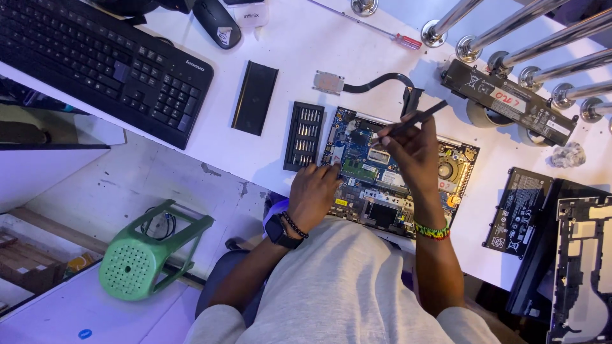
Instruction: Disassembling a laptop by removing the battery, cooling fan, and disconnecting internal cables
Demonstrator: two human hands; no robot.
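Observation:
An opened laptop base (456, 167) with its blue circuit board (357, 143) and fan exposed lies on the white table in front of me. My left hand (313, 191) rests on the board's left part, fingers bent, near a green memory module (360, 169). My right hand (413, 148) is raised over the middle of the board and grips a thin black tool (421, 118) that slants up to the right. I wear a dark watch with a bead bracelet on the left wrist and a coloured bead band on the right.
A black bit set case (304, 136) and its lid (254, 97) lie left of the laptop. A heat pipe (366, 83), a red-handled screwdriver (395, 37), two battery packs (510, 100) (516, 210), a laptop cover (583, 267), a black keyboard (102, 64), chrome bars and a green stool (150, 255) surround it.

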